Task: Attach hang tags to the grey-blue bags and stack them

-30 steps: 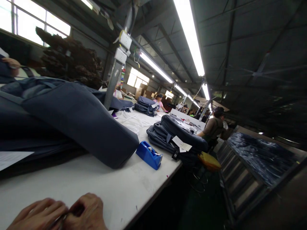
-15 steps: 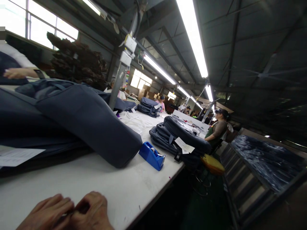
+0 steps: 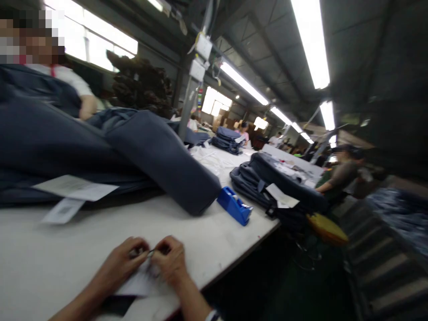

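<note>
Low in the head view, my left hand (image 3: 124,263) and my right hand (image 3: 170,261) meet over the white table (image 3: 100,236). Both are closed in a pinch, fingertips nearly touching, on a thin dark strand between them. Under them lies a blurred white paper (image 3: 138,283), with something dark beside it. A blue tape dispenser (image 3: 234,205) stands beyond my right hand. Dark blue bags (image 3: 163,156) are heaped at the left, with white tags (image 3: 78,187) hanging over the table.
Another stack of dark bags (image 3: 267,183) sits past the dispenser. A metal post (image 3: 187,104) rises from the table. One person (image 3: 75,84) is behind the left heap, another (image 3: 337,171) at the right near a yellow stool (image 3: 327,228). The table edge runs along the right.
The view has turned left and tilted down. My hands show further up and to the right, with the strand and the paper beneath them now visible. The person at the left shows more.
</note>
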`<state>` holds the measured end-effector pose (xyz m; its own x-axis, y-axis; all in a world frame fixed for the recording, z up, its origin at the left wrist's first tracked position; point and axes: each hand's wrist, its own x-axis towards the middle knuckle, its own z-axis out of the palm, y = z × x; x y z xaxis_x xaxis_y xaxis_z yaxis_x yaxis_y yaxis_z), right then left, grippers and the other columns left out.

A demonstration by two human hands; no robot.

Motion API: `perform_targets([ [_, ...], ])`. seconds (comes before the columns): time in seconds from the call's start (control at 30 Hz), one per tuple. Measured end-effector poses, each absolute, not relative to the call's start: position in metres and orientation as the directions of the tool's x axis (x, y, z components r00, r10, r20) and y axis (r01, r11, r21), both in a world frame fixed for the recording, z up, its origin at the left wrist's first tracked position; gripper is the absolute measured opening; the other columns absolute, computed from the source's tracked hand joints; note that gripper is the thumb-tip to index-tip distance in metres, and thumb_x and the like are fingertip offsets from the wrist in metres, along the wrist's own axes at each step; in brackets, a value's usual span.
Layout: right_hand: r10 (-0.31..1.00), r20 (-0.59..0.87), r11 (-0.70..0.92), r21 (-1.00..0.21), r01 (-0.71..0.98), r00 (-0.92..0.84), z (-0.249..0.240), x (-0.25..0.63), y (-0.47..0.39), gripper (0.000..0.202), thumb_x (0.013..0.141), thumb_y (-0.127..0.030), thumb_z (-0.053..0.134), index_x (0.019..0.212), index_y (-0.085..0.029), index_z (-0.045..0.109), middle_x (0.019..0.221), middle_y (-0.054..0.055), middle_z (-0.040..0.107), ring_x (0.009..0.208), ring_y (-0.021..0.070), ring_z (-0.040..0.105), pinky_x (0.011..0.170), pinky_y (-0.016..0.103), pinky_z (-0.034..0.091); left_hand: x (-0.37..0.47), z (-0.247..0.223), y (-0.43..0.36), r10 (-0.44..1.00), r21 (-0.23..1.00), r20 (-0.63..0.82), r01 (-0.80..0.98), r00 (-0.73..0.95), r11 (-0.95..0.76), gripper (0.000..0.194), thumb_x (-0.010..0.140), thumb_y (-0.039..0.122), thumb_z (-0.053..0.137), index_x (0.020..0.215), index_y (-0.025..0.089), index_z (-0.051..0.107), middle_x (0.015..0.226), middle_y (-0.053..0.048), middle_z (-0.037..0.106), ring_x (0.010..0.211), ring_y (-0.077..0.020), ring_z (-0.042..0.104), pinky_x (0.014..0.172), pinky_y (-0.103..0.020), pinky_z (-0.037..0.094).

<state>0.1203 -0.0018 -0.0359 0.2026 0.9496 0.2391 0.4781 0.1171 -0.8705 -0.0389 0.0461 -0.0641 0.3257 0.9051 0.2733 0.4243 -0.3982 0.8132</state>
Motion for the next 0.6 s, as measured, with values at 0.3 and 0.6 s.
perform_targets([
  [0.3, 0.981, 0.186, 0.158, -0.927, 0.34, 0.051, -0.049, 0.131, 0.006, 0.012, 0.072, -0.03, 0.061, 0.067, -0.02, 0.06, 0.062, -0.003, 0.055, 0.059, 0.0131, 0.048, 0.058, 0.025, 0.039, -0.034, -0.036, 0.034, 0.843, 0.673, 0.336, 0.518, 0.421, -0.527, 0.009, 0.08, 0.017, 0.06, 0.083, 0.022, 0.067, 0.082, -0.001, 0.069, 0.087, -0.0193, 0.056, 0.083, -0.034, 0.039],
  [0.6, 0.976, 0.216, 0.185, -0.89, 0.417, 0.027, -0.05, 0.131, 0.004, 0.011, 0.074, -0.029, 0.059, 0.066, -0.021, 0.059, 0.065, -0.001, 0.057, 0.06, 0.0136, 0.049, 0.058, 0.026, 0.04, -0.032, -0.028, 0.031, 0.758, 0.419, 0.357, 0.632, 0.545, -0.652, 0.009, 0.079, 0.014, 0.063, 0.082, 0.021, 0.067, 0.083, -0.004, 0.069, 0.089, -0.0217, 0.054, 0.083, -0.037, 0.036],
])
